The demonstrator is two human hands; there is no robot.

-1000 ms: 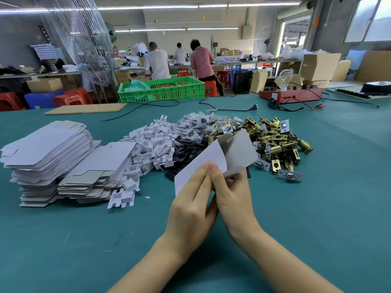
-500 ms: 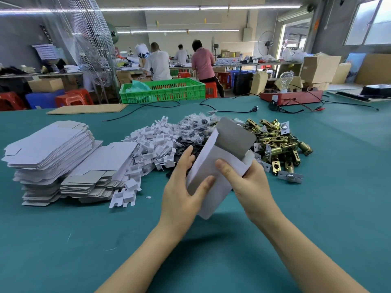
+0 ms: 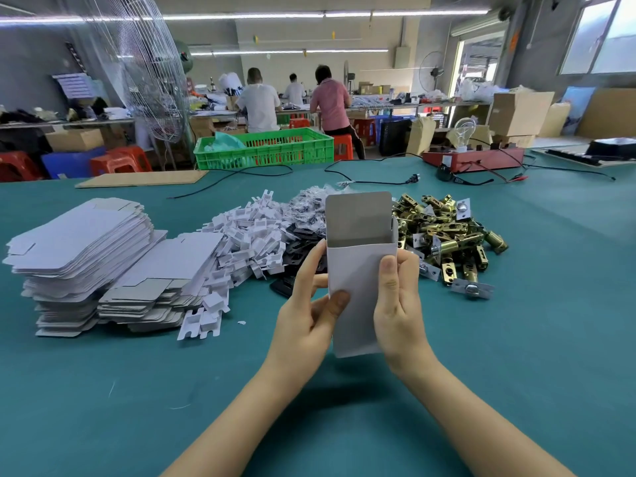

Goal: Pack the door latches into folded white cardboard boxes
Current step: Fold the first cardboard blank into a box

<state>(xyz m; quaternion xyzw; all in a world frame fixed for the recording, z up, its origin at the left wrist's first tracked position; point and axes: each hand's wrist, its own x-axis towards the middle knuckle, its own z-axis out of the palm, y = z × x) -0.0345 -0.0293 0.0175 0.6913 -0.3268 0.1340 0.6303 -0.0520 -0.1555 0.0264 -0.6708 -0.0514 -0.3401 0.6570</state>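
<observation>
the box [image 3: 356,287] is held up off the table [image 3: 550,339] between both hands, its long axis upright, its open mouth at the top and tipped a little away from the person, with the top flap [image 3: 358,215] standing behind the opening. the left hand [image 3: 309,315] grips the box's left edge low down, thumb curled onto the front face and fingers behind; the right hand [image 3: 395,304] grips the right edge, thumb laid up the front face and fingers wrapped round the side. so both hands pinch the box and neither is free. the latches [image 3: 447,235], a brass heap, lie on the table just beyond and to the right of the box, nearer the right hand than the left. that side relation decides the next move: by my reading the right hand should let go and reach forward-right for a latch while the left keeps the mouth up. inside the box only bare grey wall shows; no latch is visible in it, though its bottom is hidden. flat blanks [image 3: 86,242] are stacked at left, white inserts [image 3: 247,235] between them and the box.
</observation>
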